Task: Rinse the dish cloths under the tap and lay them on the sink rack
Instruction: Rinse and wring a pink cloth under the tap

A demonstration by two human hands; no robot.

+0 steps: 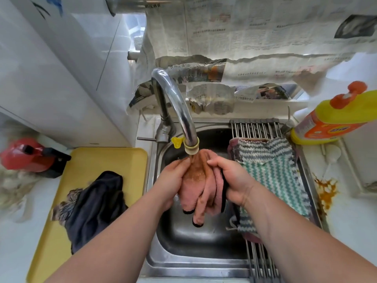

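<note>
The left hand (pixel 173 180) and right hand (pixel 234 180) are bare, forearms uncovered throughout.

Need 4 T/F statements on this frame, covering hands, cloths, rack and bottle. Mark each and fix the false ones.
1. Both the left hand and the right hand hold the pink cloth under the tap spout. True.
2. A dark cloth lies on the yellow tray left of the sink. True.
3. The striped cloth lies on the yellow tray. False: it lies on the sink rack, on the right side of the basin.
4. The detergent bottle stands left of the tap spout. False: it stands at the right, beside the far end of the sink rack.
</note>
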